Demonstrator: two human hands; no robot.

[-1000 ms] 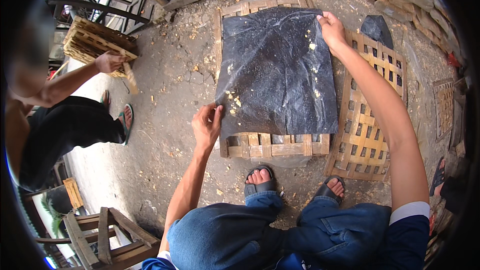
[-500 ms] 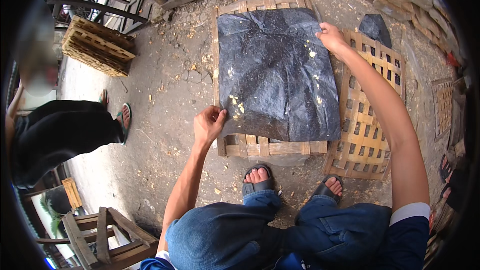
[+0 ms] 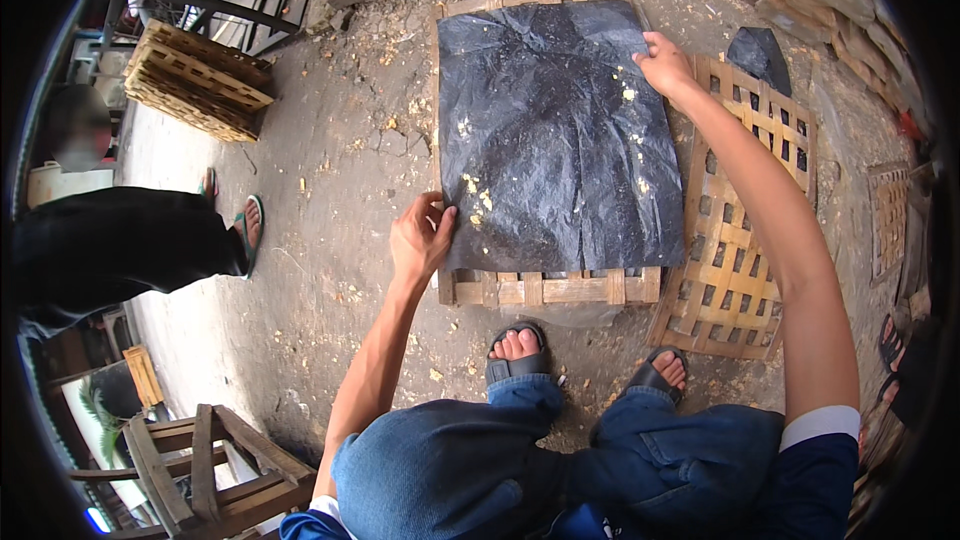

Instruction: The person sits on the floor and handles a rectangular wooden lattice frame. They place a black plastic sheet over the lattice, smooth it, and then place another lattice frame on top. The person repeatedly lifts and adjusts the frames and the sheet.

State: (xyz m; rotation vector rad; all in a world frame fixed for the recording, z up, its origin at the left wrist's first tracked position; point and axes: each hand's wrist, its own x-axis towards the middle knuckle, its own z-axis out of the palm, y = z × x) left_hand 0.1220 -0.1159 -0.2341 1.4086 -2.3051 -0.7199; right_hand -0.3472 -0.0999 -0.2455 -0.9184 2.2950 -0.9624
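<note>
A crinkled black plastic sheet (image 3: 555, 130) with yellow crumbs lies over a flat wooden slat frame (image 3: 550, 288) on the ground. My left hand (image 3: 420, 238) pinches the sheet's near left corner. My right hand (image 3: 665, 65) grips the sheet's far right edge, arm stretched out. The sheet covers most of the frame; only the near slats and a far strip show.
A second wooden lattice (image 3: 740, 230) lies to the right under my arm. A stack of woven crates (image 3: 195, 80) sits far left. Another person in black (image 3: 110, 245) stands at left. A wooden stool (image 3: 190, 460) is near left. My sandalled feet (image 3: 520, 350) are by the frame.
The sheet has been pulled flatter and further over the frame. My right hand slid nearer along its right edge. The person at left drew a hand back from the crates.
</note>
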